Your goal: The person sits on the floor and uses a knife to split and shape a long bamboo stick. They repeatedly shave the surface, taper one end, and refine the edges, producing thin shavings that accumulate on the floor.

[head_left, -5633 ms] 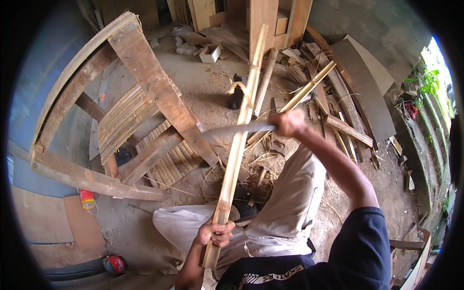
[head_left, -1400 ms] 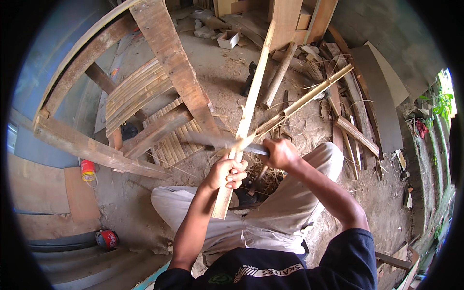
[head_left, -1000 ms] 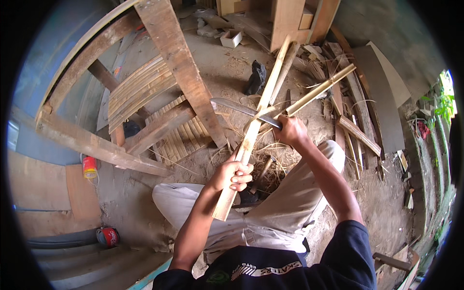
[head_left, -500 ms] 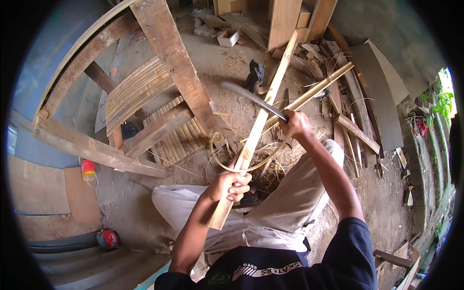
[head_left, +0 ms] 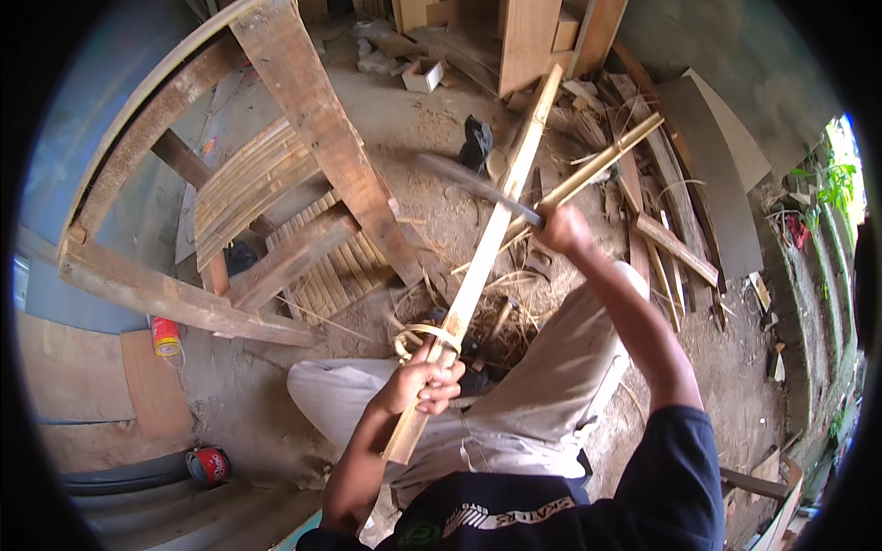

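Note:
My left hand [head_left: 424, 384] is wrapped round the lower part of a long, pale bamboo strip [head_left: 491, 234], which slants away up and to the right. A curled shaving [head_left: 427, 329] loops around the strip just above my fingers. My right hand [head_left: 565, 230] grips a machete [head_left: 473, 187], its handle hidden in my fist. The blade, blurred toward its tip, points left and crosses the strip's upper half. Past my right hand lies another bamboo piece [head_left: 606, 163], on the scrap. Between my legs are shavings and a wooden-handled tool [head_left: 503, 317], partly hidden.
A large wooden frame [head_left: 317, 101] stands at left, beside slatted bamboo panels [head_left: 257, 188]. Boards and offcuts [head_left: 675, 243] are heaped at right. A black plastic bag [head_left: 476, 142] and a small white box [head_left: 424, 76] lie ahead. A red-and-yellow can [head_left: 165, 337] stands far left.
The wide loop of shaving has drawn in to a small coil by my left hand. That hand and the strip's near end have shifted slightly down and left. The machete still crosses the strip.

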`<state>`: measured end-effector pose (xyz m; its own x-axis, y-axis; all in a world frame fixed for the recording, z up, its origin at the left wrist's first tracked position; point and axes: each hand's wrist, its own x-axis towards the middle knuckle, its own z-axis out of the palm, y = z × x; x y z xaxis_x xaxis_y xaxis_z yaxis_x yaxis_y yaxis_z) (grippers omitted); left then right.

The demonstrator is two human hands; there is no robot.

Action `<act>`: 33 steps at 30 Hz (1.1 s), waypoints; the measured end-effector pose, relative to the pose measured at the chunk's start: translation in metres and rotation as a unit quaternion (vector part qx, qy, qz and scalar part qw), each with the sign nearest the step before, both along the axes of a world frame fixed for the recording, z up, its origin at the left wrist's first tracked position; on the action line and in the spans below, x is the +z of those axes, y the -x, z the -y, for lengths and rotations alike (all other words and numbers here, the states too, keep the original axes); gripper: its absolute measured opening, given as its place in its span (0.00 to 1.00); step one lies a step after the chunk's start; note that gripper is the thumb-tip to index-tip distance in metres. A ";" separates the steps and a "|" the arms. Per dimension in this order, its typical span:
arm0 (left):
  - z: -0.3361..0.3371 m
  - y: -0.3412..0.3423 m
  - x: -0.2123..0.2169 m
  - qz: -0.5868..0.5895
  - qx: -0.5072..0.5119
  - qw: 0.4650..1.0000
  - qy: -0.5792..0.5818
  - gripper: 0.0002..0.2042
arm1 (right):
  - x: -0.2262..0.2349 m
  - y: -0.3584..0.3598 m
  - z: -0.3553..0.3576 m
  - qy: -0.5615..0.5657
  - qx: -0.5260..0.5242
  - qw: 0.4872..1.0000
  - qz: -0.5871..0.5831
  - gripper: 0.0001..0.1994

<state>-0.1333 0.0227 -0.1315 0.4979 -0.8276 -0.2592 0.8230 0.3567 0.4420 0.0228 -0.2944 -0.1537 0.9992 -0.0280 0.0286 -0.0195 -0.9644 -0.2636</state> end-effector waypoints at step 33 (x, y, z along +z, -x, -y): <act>-0.016 0.006 0.019 0.026 -0.063 0.998 0.019 0.29 | 0.041 0.003 0.055 0.012 -0.072 0.996 -0.041 0.12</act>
<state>-0.1392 0.0384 -0.1126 0.4017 -0.8929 -0.2033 0.8385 0.2693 0.4737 0.0199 -0.3498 -0.1127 0.9838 -0.1720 -0.0507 -0.1791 -0.9560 -0.2324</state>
